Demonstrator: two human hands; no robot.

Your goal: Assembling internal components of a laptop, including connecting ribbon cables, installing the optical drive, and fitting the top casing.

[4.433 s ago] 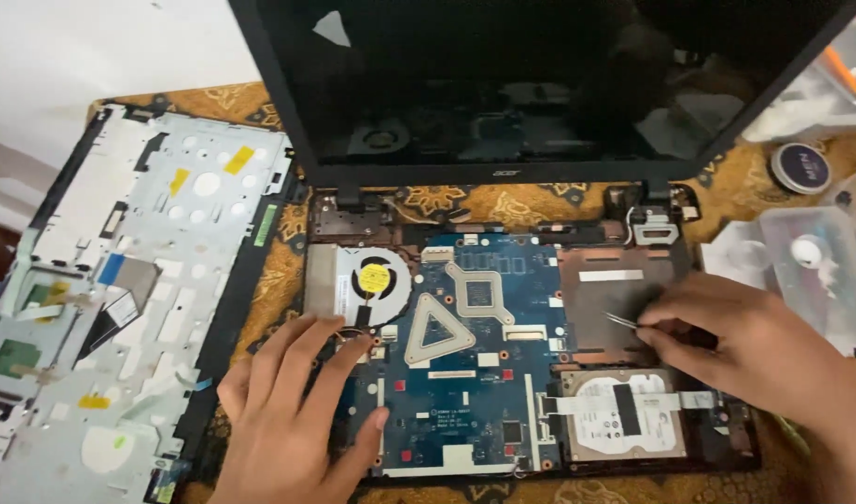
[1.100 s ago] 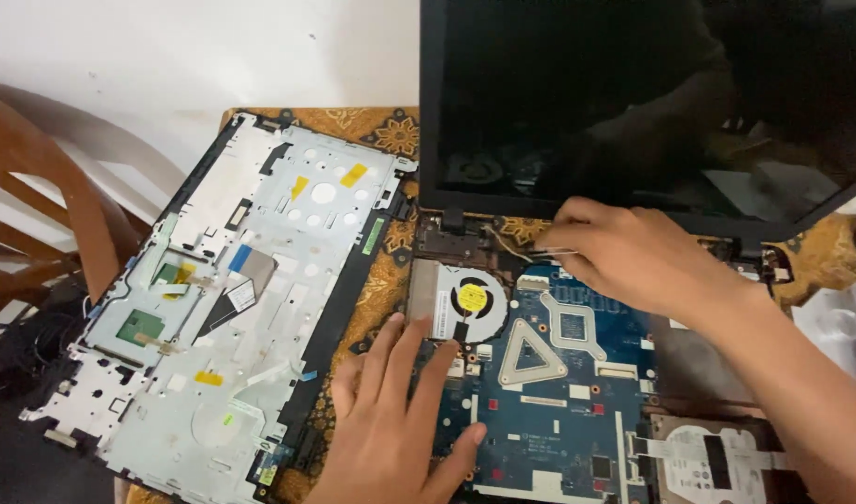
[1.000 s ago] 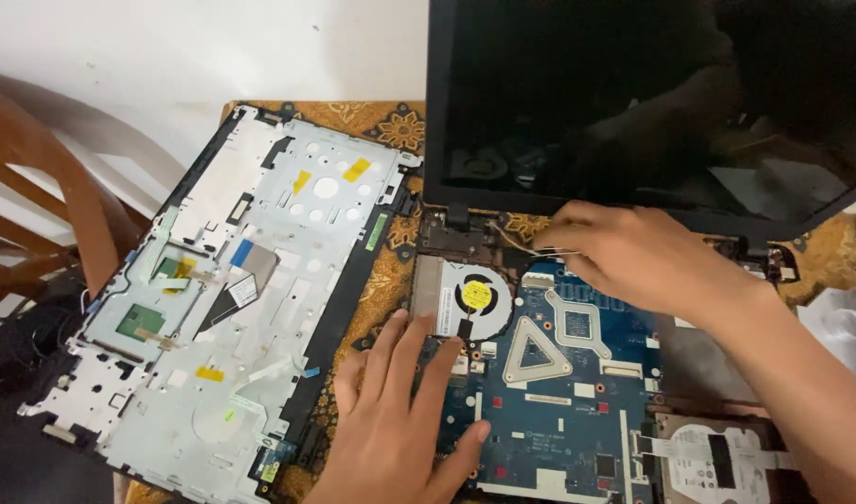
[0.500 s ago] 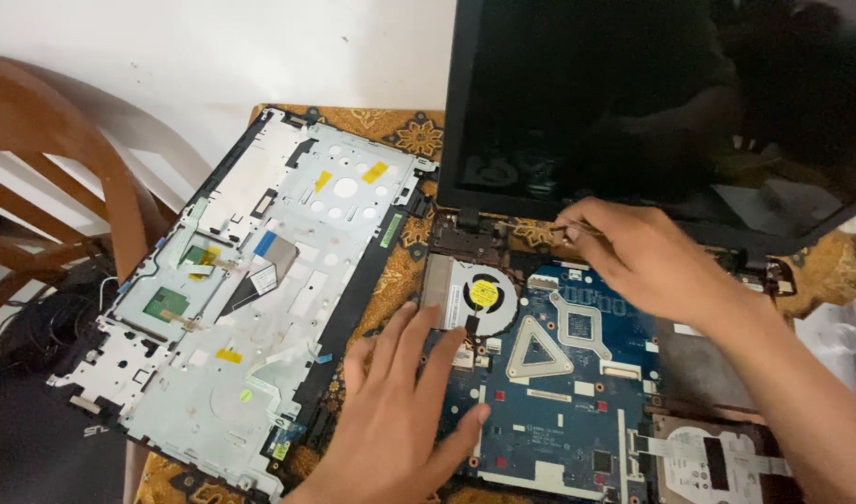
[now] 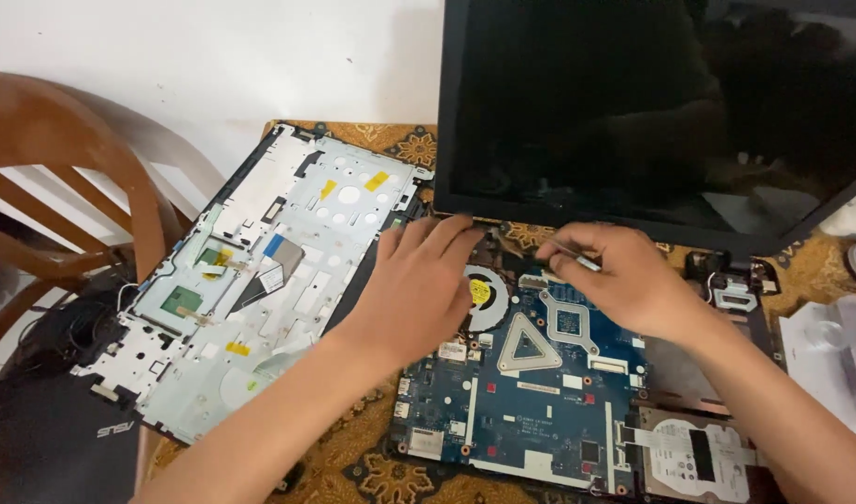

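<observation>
Left hand [image 5: 419,280] lies flat, fingers spread, beside the fan [image 5: 482,293]; right hand [image 5: 624,275] pinches tweezers [image 5: 568,252] just above the blue motherboard [image 5: 531,392].

Crowded around the opened laptop; free room is near and centre.
The upright black laptop screen [image 5: 652,103] walls the far side, the detached silver palmrest panel [image 5: 260,289] fills the left, and the blue circuit board's [image 5: 531,401] near half lies uncovered between both forearms.

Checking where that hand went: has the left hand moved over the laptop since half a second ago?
Yes. The left hand moved up from the blue motherboard to the fan.
</observation>
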